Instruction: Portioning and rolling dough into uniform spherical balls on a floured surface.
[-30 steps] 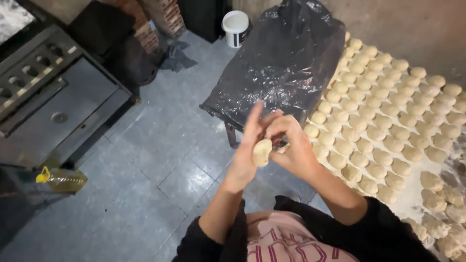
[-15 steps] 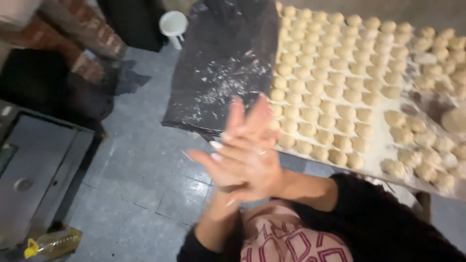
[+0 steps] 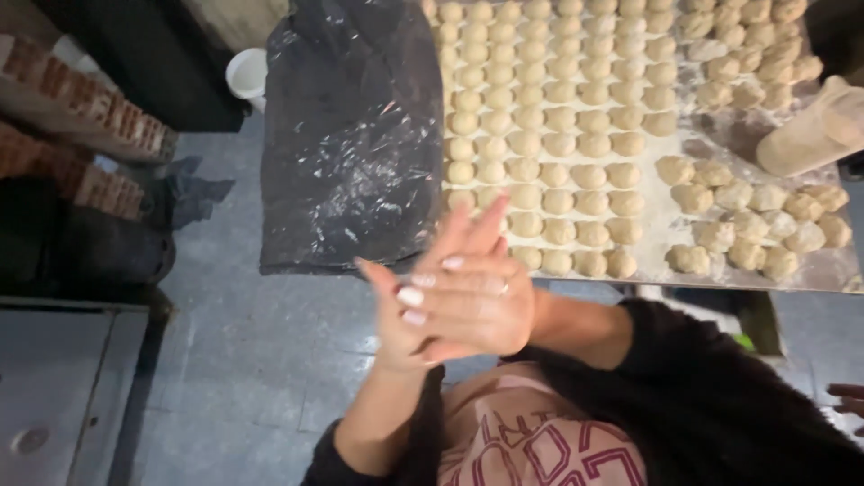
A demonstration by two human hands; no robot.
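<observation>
My right hand point(image 3: 481, 292) and my left hand point(image 3: 389, 315) are pressed flat together, palm to palm, above the floor in front of my chest. The right lies on top with its fingers spread and pointing up. A small dough piece seen between them a second ago is hidden by the palms now. Just beyond my fingertips stands the floured table point(image 3: 711, 135), covered with neat rows of smooth round dough balls point(image 3: 558, 144). Rougher dough lumps point(image 3: 747, 225) lie at its right end.
A black plastic sheet point(image 3: 351, 135) covers the table's left part. A white bucket point(image 3: 247, 72) and stacked bricks point(image 3: 81, 108) stand at far left, a metal appliance point(image 3: 63, 387) at lower left. A tan bulky shape point(image 3: 810, 130) rests at the table's right. Someone's fingers point(image 3: 846, 405) show at the right edge.
The view has swung right and toward the table. My hands went from cupping a visible dough piece to lying flat against each other, hiding it.
</observation>
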